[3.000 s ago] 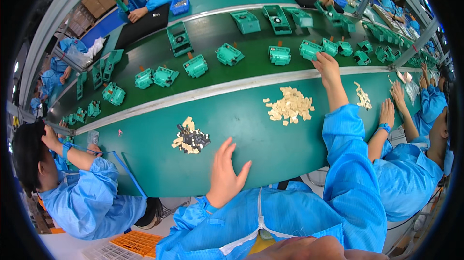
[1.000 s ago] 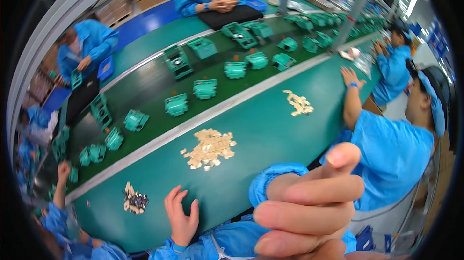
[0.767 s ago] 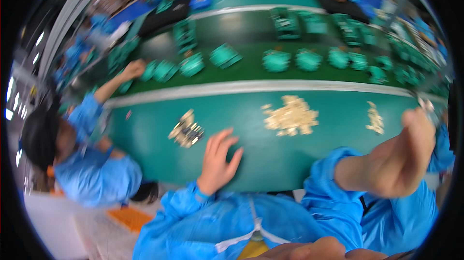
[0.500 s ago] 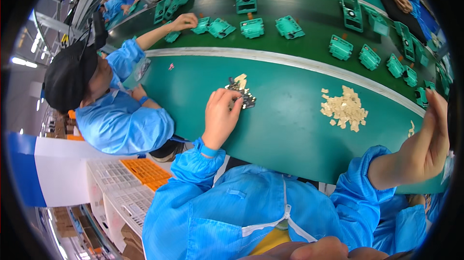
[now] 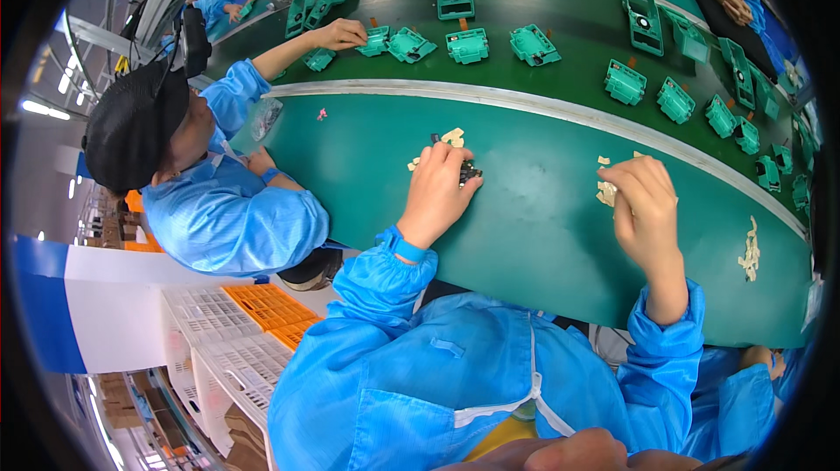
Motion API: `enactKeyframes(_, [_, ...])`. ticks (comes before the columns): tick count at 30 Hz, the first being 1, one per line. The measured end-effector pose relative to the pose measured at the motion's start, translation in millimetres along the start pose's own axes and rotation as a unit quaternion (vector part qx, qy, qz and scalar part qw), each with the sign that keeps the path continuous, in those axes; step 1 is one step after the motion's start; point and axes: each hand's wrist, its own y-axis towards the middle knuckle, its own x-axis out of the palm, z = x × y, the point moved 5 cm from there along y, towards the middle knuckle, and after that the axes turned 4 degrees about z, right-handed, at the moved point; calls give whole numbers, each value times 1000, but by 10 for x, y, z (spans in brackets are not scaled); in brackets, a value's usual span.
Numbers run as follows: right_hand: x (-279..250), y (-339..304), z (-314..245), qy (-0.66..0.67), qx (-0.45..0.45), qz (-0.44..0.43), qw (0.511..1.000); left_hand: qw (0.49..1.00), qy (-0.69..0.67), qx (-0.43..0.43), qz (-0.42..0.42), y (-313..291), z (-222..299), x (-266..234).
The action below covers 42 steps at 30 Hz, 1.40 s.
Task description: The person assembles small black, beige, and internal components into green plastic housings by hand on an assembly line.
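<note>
My left hand is closed over a small pile of dark parts, with some of them between thumb and fingertips. Their exact kind is too small to tell. Small flat beige pieces lie beside and behind these fingers. My right hand hangs over the larger heap of beige pieces, covering most of it. Its fingers bend down toward the heap, the thumb apart from them, and I see nothing held there.
Green plastic housings stand in a row on the darker conveyor belt, beyond a pale rail. A co-worker's hand touches one housing at left. More beige strips lie at right. White and orange crates stand lower left.
My right hand has swung left from the right side of the table to the beige heap. The left hand stays at the dark parts, its fingers now covering more of them.
</note>
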Motion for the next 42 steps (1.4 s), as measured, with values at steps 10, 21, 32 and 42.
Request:
enactKeyframes(10, [378,-535,653,43,109,-38,992,999,-21,-30,-19,-71,-98,82])
enactKeyframes(21, [198,-597,692,62,139,-38,988,969,-188,-156,-43,101,134,22])
enactKeyframes(32, [291,-747,890,232,329,45,914,637,-647,-212,-362,561,1327,1205])
enactKeyframes(42, [313,-890,1091,426,547,-39,719,797,-559,-88,-211,526,1203,1451])
